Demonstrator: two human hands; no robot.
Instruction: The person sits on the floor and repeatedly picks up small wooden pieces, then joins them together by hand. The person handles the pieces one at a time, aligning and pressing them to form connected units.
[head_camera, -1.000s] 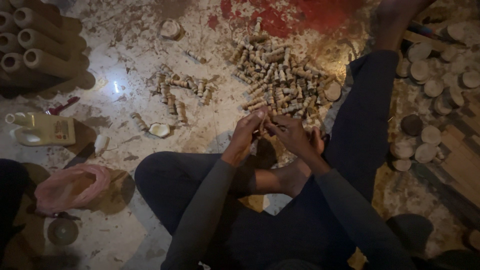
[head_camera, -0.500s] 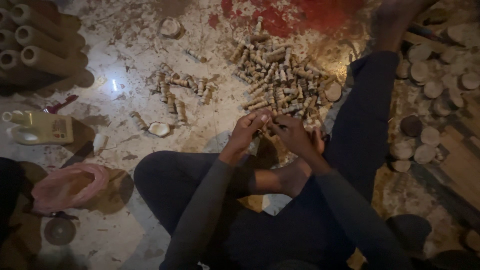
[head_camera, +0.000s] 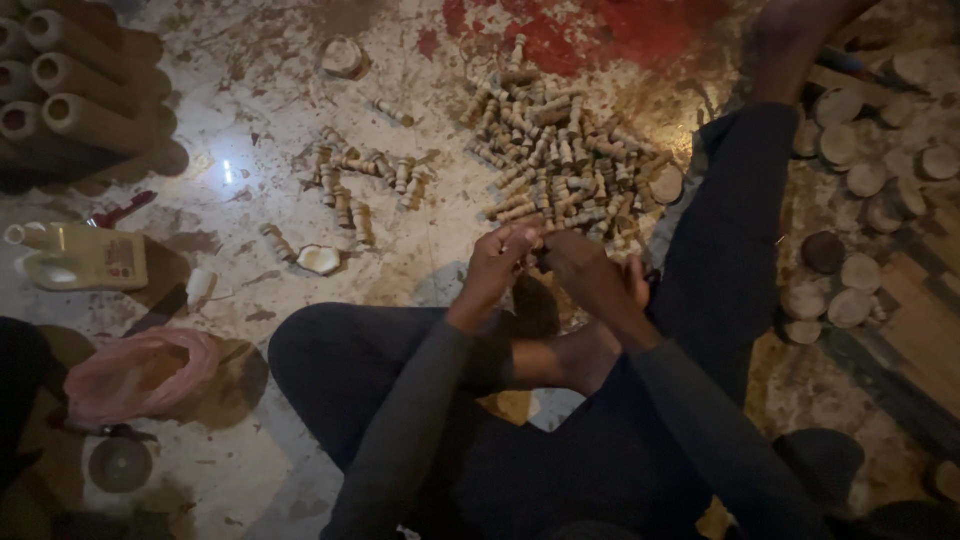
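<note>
Head view: small scatter of turned pale wooden pegs (head_camera: 365, 185) on floor at left; left hand (head_camera: 497, 262) and right hand (head_camera: 590, 272) pinch one peg together, fingers closed, at big peg heap (head_camera: 565, 160); looks mid-fitting, needs steady alignment

**Packages and labels, floor level**

One container seen: a pale cream plastic bottle (head_camera: 82, 257) lying on its side on the floor, far to the left of the left hand's fingers (head_camera: 515, 238), neck pointing left. It carries a rectangular label (head_camera: 122, 258), darker reddish with light patches, on the end nearer the fingers. Print too small to make out. No signs or screens visible.
</note>
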